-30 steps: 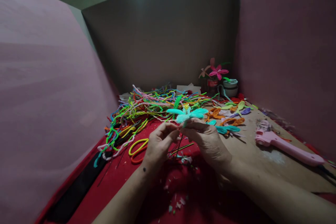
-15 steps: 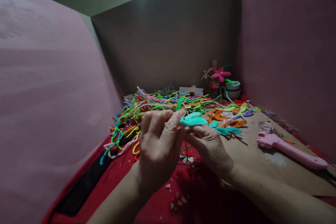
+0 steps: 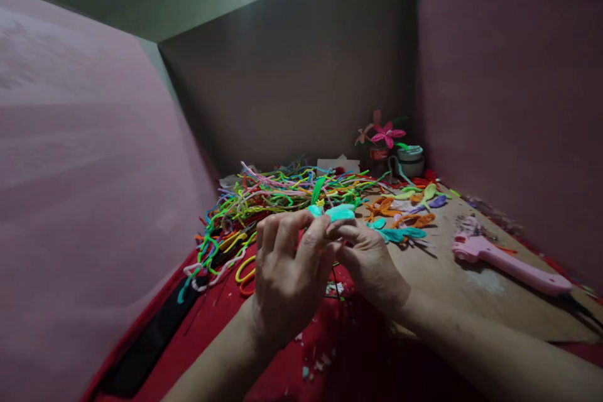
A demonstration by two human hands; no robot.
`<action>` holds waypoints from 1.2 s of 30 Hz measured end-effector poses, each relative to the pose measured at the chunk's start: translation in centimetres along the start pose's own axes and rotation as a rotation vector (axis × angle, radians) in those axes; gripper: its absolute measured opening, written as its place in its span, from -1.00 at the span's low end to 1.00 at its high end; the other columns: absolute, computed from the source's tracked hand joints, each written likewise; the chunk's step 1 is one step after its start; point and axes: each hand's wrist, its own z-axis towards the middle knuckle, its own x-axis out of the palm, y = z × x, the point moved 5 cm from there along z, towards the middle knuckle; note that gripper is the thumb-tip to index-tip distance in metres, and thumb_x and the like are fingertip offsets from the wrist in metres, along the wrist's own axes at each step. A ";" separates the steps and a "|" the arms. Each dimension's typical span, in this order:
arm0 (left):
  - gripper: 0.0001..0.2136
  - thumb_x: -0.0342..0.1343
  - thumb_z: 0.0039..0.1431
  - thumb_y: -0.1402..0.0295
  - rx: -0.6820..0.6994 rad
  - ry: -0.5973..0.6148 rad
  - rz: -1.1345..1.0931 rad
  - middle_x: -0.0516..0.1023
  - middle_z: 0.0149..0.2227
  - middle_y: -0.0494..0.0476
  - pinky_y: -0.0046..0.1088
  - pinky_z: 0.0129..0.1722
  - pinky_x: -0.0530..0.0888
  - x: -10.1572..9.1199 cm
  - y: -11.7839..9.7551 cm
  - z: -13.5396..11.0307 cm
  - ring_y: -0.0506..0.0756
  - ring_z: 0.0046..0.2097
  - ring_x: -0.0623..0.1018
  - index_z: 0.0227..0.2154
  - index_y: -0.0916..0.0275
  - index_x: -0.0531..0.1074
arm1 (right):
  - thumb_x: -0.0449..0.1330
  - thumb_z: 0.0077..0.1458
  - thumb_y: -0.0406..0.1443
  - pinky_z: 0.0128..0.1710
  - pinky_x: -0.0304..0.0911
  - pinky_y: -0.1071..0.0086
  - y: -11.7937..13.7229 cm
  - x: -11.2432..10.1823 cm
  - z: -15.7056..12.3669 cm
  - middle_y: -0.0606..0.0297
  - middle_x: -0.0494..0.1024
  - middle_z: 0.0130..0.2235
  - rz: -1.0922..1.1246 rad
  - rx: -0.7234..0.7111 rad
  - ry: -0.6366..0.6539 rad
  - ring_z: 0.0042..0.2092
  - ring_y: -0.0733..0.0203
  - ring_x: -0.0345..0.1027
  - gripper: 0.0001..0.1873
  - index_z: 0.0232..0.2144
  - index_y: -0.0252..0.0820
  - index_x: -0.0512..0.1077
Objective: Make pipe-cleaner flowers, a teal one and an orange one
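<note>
A teal pipe-cleaner flower is held up above the red cloth, between both my hands. My left hand shows its back to me, with its fingers curled and pinched at the flower's base. My right hand pinches the same flower from the right, thumb and fingers pressed together under the petals. The stem below the flower is hidden behind my fingers. Just behind the hands lies a heap of loose coloured pipe cleaners.
A pink glue gun lies on the brown cardboard sheet at the right. Orange, teal and purple petal pieces lie on it too. A pink flower in a small pot and a round tub stand at the back. Pink and grey walls enclose the desk.
My left hand rose and turned its back toward me, closing round the flower's base. The petals, spread wide a second ago, now show bunched and partly hidden behind the fingers.
</note>
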 end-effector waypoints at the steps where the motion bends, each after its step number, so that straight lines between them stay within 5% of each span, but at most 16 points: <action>1: -0.72 0.15 0.01 0.43 -0.015 0.010 0.004 0.42 -0.26 0.24 -0.25 -0.18 0.32 -0.2 0.0 0.3 0.15 -0.20 0.37 -0.15 0.31 0.38 | 0.22 -0.06 -0.23 -0.23 0.16 0.31 0.1 0.0 0.0 0.28 0.40 -0.41 -0.025 -0.024 -0.012 -0.28 0.18 0.26 -0.84 -0.57 -0.18 0.48; 15: -0.70 0.03 0.08 0.57 0.225 0.071 -0.019 0.48 -0.19 0.28 -0.14 -0.04 0.27 0.0 -1.3 -0.6 0.19 -0.12 0.37 -0.08 0.39 0.38 | 0.10 0.07 -0.13 -0.34 0.12 0.38 0.6 0.3 -0.2 0.33 0.32 -0.46 -0.079 -0.111 0.003 -0.36 0.25 0.17 -0.68 -0.60 -0.18 0.41; 19: -0.62 0.13 0.00 0.58 0.035 0.006 -0.142 0.46 -0.19 0.20 -0.24 -0.09 0.33 -1.7 -0.3 0.0 0.13 -0.13 0.38 -0.07 0.25 0.37 | 0.22 -0.07 -0.14 -0.27 0.13 0.34 1.0 0.1 0.1 0.32 0.35 -0.44 0.027 0.007 0.018 -0.31 0.22 0.20 -0.75 -0.61 -0.19 0.45; 24: -0.75 0.08 0.07 0.51 -0.417 -0.117 -0.345 0.40 -0.23 0.11 -0.35 -0.16 0.38 -2.2 2.5 -1.3 0.06 -0.18 0.41 -0.16 0.19 0.35 | 0.30 -0.20 -0.22 -0.40 0.08 0.39 -0.2 0.2 0.5 0.40 0.33 -0.54 0.286 0.249 0.006 -0.45 0.33 0.13 -0.82 -0.64 -0.20 0.44; 28: -0.86 0.04 0.13 0.37 -0.768 0.219 -0.551 0.43 -0.29 0.08 -0.43 -0.21 0.39 1.8 3.0 -3.7 0.02 -0.24 0.45 -0.23 0.22 0.30 | 0.35 -0.28 -0.23 -0.52 -0.01 0.42 -1.4 0.0 0.3 0.41 0.33 -0.60 0.380 0.401 -0.104 -0.53 0.38 0.08 -0.81 -0.62 -0.23 0.46; 31: -0.76 0.07 0.10 0.35 -0.805 0.385 -0.681 0.45 -0.28 0.09 -0.43 -0.22 0.41 4.3 1.9 -4.8 0.03 -0.26 0.48 -0.17 0.23 0.23 | 0.35 -0.28 -0.25 -0.50 0.06 0.41 -1.6 0.2 0.2 0.36 0.39 -0.55 0.449 0.420 -0.103 -0.49 0.34 0.17 -0.82 -0.59 -0.25 0.48; 36: -0.78 0.04 0.11 0.39 -0.830 0.384 -0.606 0.46 -0.40 0.05 -0.48 -0.36 0.41 5.9 1.5 -5.8 0.02 -0.37 0.49 -0.18 0.23 0.20 | 0.34 -0.27 -0.25 -0.56 0.01 0.43 -1.8 0.0 0.2 0.38 0.38 -0.58 0.449 0.405 -0.114 -0.55 0.38 0.12 -0.83 -0.63 -0.24 0.46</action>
